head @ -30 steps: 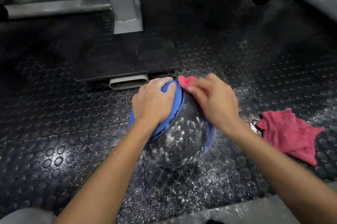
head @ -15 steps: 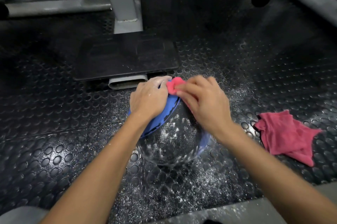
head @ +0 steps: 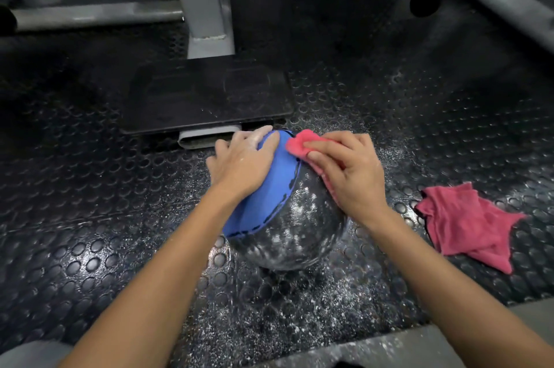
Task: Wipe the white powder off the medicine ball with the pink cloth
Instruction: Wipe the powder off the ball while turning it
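A black and blue medicine ball (head: 295,226) sits on the studded rubber floor, its black panel speckled with white powder. My left hand (head: 241,165) lies spread over the ball's blue panel on the upper left, steadying it. My right hand (head: 349,169) presses a bunched pink cloth (head: 298,145) against the top of the ball; its fingers curl over the cloth, and most of the cloth is hidden beneath the hand.
A second pink cloth (head: 467,223) lies crumpled on the floor to the right of the ball. Powder is scattered over the floor (head: 284,313) in front of the ball. A black plate (head: 207,97) and grey machine frame (head: 204,1) stand behind.
My right hand with the cloth slid left across the ball's top, then back a little to the right. My left hand stays on the blue panel.
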`<state>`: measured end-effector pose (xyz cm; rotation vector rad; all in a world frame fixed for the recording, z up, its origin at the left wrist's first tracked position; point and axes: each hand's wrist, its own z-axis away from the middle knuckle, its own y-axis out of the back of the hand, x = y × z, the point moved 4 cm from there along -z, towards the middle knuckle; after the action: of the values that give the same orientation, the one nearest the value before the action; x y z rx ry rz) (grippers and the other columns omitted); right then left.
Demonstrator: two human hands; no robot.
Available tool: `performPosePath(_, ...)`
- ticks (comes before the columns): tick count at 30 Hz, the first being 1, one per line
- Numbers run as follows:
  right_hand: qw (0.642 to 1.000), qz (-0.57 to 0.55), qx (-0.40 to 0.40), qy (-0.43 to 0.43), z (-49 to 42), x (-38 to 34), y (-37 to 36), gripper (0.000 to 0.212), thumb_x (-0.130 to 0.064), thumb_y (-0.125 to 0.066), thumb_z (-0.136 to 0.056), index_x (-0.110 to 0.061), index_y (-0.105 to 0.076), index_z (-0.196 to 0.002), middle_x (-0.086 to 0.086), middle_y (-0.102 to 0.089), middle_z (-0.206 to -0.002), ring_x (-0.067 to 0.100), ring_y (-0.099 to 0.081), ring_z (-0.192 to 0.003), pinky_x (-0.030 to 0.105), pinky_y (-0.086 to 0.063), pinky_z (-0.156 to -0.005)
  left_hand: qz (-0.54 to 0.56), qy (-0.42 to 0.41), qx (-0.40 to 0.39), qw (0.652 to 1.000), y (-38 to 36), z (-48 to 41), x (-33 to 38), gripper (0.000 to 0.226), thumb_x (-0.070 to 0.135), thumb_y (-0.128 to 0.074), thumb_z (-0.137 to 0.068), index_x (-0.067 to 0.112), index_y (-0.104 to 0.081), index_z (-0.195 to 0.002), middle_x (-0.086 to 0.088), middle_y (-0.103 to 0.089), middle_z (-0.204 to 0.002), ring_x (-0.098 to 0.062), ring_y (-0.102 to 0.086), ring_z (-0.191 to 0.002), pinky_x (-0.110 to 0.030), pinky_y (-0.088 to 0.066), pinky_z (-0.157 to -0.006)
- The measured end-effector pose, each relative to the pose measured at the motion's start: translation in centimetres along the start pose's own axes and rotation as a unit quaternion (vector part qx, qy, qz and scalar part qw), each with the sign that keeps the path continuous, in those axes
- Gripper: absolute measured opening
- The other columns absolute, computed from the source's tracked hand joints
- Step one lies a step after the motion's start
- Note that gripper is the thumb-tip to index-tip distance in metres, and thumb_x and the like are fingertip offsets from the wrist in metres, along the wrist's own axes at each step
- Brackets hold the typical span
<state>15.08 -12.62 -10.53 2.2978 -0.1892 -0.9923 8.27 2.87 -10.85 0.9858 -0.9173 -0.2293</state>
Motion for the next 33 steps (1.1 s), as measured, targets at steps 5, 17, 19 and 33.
performPosePath(5, 0.997, -0.040, -0.037, -0.056, -0.8, -0.4, 0.4, 0.015, -0.045, -0.058, -0.081, -0.040, -0.070, -0.088, -0.021, -0.064, -0.096, 0.015, -0.049, -0.098, 0.041, -0.040, -0.086, 0.140, 0.018, 0.055, 0.988, -0.8, 0.4, -2.1, 0.043, 0.059, -0.040, -0.086, 0.045, -0.051, -0.125, 0.011, -0.045, -0.135, -0.018, -0.035, -0.128, -0.037, -0.023, -0.109)
performPosePath(17, 0.981, -0.168, -0.019, -0.097, -0.5, 1.6, 0.0, 0.012, -0.029, -0.063, -0.081, -0.029, -0.070, -0.090, -0.016, -0.066, -0.095, 0.010, -0.055, -0.102, 0.045, -0.038, -0.095, 0.191, 0.066, 0.090, 0.975, -0.8, 0.4, -1.8, 0.039, 0.051, -0.041, -0.090, 0.044, -0.051, -0.126, 0.017, -0.045, -0.139, -0.013, -0.042, -0.127, -0.032, -0.029, -0.104)
performPosePath(19, 0.995, -0.086, -0.027, -0.038, 0.1, -0.3, -0.1, 0.014, -0.038, -0.061, -0.082, -0.033, -0.072, -0.088, -0.017, -0.067, -0.097, 0.013, -0.054, -0.101, 0.047, -0.037, -0.092, 0.179, 0.074, 0.084, 0.977, -0.8, -0.1, -1.4, 0.038, 0.052, -0.041, -0.090, 0.044, -0.051, -0.126, 0.015, -0.046, -0.140, -0.016, -0.043, -0.127, -0.030, -0.030, -0.101)
performPosePath(33, 0.997, -0.072, -0.011, -0.038, 0.1, -1.0, -0.2, 0.010, -0.035, -0.063, -0.082, -0.035, -0.071, -0.087, -0.016, -0.067, -0.096, 0.011, -0.056, -0.099, 0.040, -0.037, -0.090, 0.217, 0.094, 0.110, 0.965, -0.8, 0.7, -2.5, 0.036, 0.051, -0.041, -0.090, 0.046, -0.052, -0.124, 0.018, -0.048, -0.137, -0.013, -0.045, -0.125, -0.030, -0.029, -0.099)
